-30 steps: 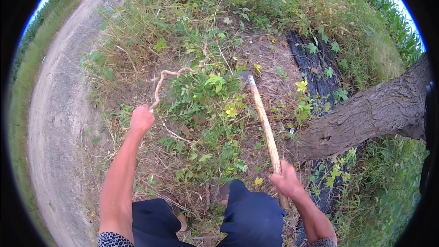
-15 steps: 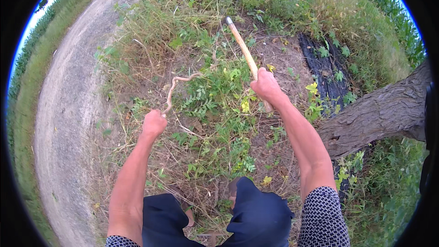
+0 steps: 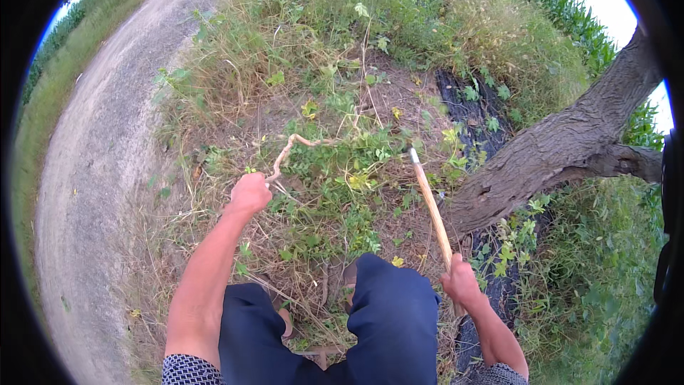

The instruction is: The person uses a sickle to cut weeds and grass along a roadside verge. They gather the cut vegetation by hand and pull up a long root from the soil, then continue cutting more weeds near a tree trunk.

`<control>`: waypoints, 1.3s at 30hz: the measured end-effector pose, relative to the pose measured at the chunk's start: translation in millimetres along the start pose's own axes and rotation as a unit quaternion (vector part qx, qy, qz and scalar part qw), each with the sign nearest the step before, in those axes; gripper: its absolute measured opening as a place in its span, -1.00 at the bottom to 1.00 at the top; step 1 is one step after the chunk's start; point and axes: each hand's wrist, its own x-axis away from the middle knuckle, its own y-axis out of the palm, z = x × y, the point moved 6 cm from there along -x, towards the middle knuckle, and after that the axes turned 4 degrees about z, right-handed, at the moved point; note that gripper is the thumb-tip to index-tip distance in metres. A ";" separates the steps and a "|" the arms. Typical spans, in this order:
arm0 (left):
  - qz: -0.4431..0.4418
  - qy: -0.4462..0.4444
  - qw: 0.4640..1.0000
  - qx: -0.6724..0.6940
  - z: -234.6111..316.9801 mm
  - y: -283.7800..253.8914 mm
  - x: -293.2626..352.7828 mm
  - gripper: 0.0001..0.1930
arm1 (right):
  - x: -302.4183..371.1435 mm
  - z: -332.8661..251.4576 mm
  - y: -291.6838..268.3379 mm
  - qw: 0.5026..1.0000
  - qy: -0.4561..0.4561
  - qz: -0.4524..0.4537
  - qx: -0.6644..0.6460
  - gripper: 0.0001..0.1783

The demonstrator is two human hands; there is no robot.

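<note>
My left hand (image 3: 251, 194) is closed round the near end of a crooked bare stick (image 3: 283, 155). The stick's far end runs into a clump of green leafy weeds (image 3: 363, 153). My right hand (image 3: 462, 284), off to the right near my knee, grips a tool with a long pale wooden handle (image 3: 432, 207). A grey metal collar (image 3: 414, 156) caps the handle's far end, at the right edge of the weeds. Whatever working head lies beyond the collar is hidden or too small to make out.
A thick tree trunk (image 3: 541, 153) leans in from the right. Dark sheeting (image 3: 467, 110) lies on the ground beside it. A gravel path (image 3: 107, 164) curves along the left. Tall grass (image 3: 456, 0) grows at the back. My legs (image 3: 395, 321) are at the lower middle.
My right hand has drawn back toward me and to the right, bringing the tool's far end nearer. My left hand still holds the stick and sits slightly further right. The view has shifted too.
</note>
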 end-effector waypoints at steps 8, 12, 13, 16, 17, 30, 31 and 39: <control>-0.036 -0.014 0.999 -0.005 10.4 -75.5 119.6 -0.74 | 162.0 -14.7 -25.7 1.000 0.024 0.006 -0.004 -0.55; -0.043 -0.014 0.999 -0.029 -10.1 -87.3 170.1 -0.71 | 209.6 -10.6 -17.2 1.000 0.015 0.016 0.007 -0.58; -0.039 -0.018 0.999 -0.028 -14.1 -88.6 175.4 -0.70 | 209.0 -1.6 -11.9 1.000 0.012 0.027 0.004 -0.59; -0.038 -0.037 0.998 -0.027 -20.4 -88.7 183.4 -0.69 | 187.2 12.9 7.1 0.999 -0.010 0.049 0.012 -0.57; -0.035 -0.038 0.998 -0.033 -20.1 -83.6 184.4 -0.70 | 177.6 13.8 12.0 0.999 -0.015 0.050 0.004 -0.54; -0.077 -0.031 0.994 -0.070 -14.5 -54.7 154.7 -0.69 | -47.9 -103.7 -68.5 0.964 -0.200 0.174 0.030 -0.64; -0.078 -0.026 0.994 -0.076 -14.0 -56.4 154.3 -0.70 | -76.5 -124.1 -70.3 0.956 -0.234 0.175 0.033 -0.65; -0.069 -0.034 0.994 -0.071 -26.0 -50.0 151.9 -0.74 | -243.5 -250.3 -68.3 0.903 -0.334 0.100 0.251 -0.77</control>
